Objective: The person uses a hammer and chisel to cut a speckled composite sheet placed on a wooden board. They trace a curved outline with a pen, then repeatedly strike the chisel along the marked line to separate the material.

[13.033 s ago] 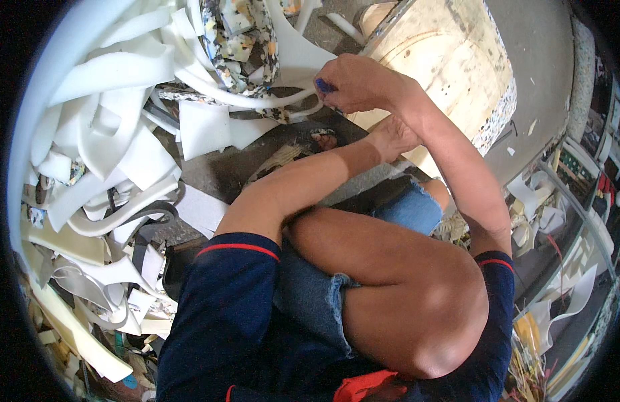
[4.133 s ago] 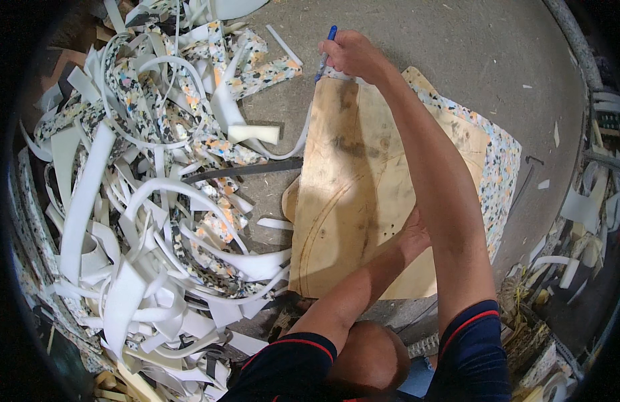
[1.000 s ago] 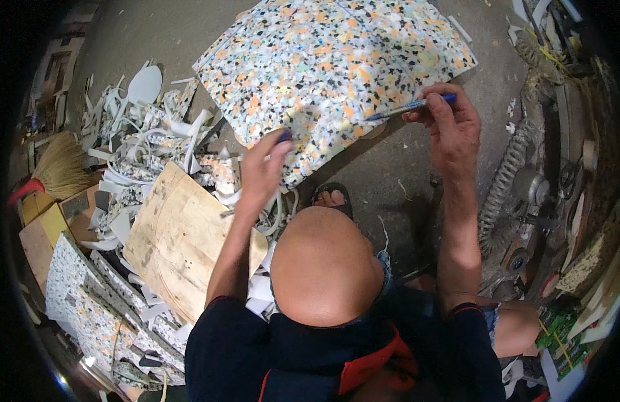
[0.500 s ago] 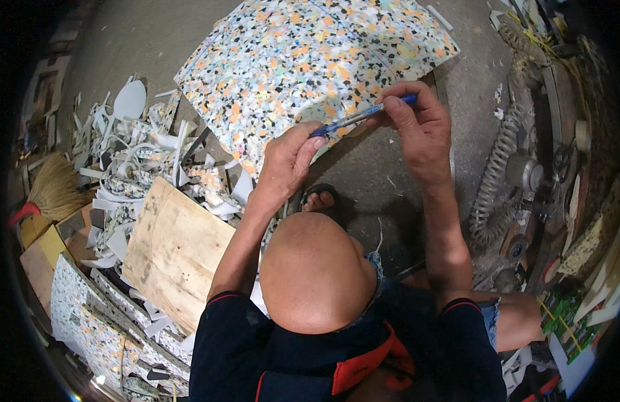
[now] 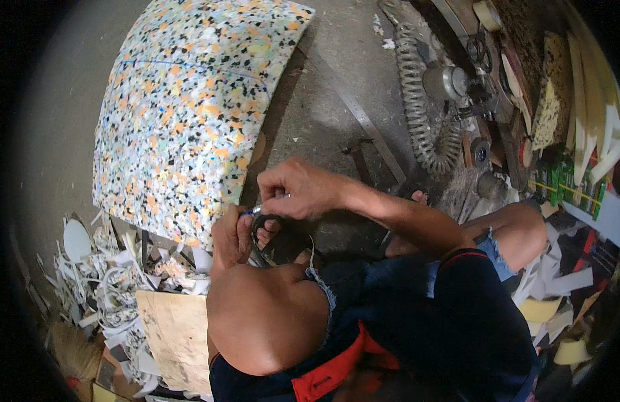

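Observation:
A blue pen [image 5: 257,210] runs between my two hands, just past the near right edge of a large speckled foam sheet [image 5: 183,127]. My left hand [image 5: 231,236] is closed on the pen's blue end. Curled fingers of my right hand [image 5: 298,189] grip the other end, covering most of it. The sheet is white with orange, black and pale green flecks, and blue lines are drawn across it. My bare knee hides part of my left forearm.
On the floor lie a long metal ruler [image 5: 363,120] and a coiled air hose [image 5: 412,94]. Foam scraps [image 5: 112,288] heap up at the left, beside a wooden board [image 5: 173,342] and a straw broom [image 5: 72,348]. Foam strips [image 5: 584,100] stand at the right.
My hands have come nearer my knee and closer together, with the pen still between them. The view has swung right, so the foam sheet now appears further left and the ruler shows.

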Demonstrator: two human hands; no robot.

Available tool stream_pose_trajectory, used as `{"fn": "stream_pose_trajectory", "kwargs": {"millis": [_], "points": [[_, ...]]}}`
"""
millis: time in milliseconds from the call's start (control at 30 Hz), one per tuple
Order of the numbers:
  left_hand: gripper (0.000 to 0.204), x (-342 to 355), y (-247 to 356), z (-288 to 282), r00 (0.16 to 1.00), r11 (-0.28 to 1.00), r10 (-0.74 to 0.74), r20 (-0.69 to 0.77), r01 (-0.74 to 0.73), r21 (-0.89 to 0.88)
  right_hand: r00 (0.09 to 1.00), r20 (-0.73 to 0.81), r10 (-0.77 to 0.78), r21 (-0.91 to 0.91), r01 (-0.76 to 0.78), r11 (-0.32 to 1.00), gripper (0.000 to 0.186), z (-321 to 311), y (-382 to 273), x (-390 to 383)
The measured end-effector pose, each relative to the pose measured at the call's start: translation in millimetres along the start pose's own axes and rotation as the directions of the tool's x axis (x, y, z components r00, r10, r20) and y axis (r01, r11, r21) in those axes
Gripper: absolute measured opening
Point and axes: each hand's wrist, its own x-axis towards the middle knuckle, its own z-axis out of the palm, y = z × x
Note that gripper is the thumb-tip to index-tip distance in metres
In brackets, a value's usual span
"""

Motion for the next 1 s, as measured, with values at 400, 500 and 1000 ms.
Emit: {"fn": "stream_pose_trajectory", "kwargs": {"millis": [400, 500, 1000], "points": [[0.061, 14, -122, 1, 0.552, 0.893, -0.435, -0.712, 0.364, -0.264, 0.840, -0.532, 0.105, -0.256, -0.278, 0.926, 0.018, -51, 106, -24], [0.073, -1, -167, -49, 0.216, 0.635, -0.637, -0.740, 0.691, -0.345, 0.658, -0.731, 0.183, -0.243, -0.501, 0.830, 0.027, -77, 150, -47], [0.067, -16, -181, -50, 0.493, 0.823, -0.486, -0.721, 0.537, -0.187, 0.547, -0.793, 0.268, -0.439, -0.818, 0.372, 0.032, -269, 16, -394]]}}
